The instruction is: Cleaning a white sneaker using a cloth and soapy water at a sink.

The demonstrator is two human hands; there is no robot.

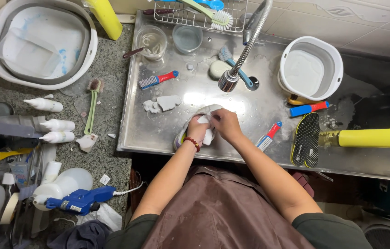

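Hands together on wet metal surface [250, 110], my left hand [196, 130] and my right hand [225, 123] both gripping a white shoe [195, 121], tap [228, 80] just above, black insole [306, 139] off to my right.

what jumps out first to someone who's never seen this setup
Dead centre, the left hand and right hand grip a white shoe over the steel sink, under the faucet. A black insole lies to the right, and a blue glue gun lies on the granite counter at lower left.
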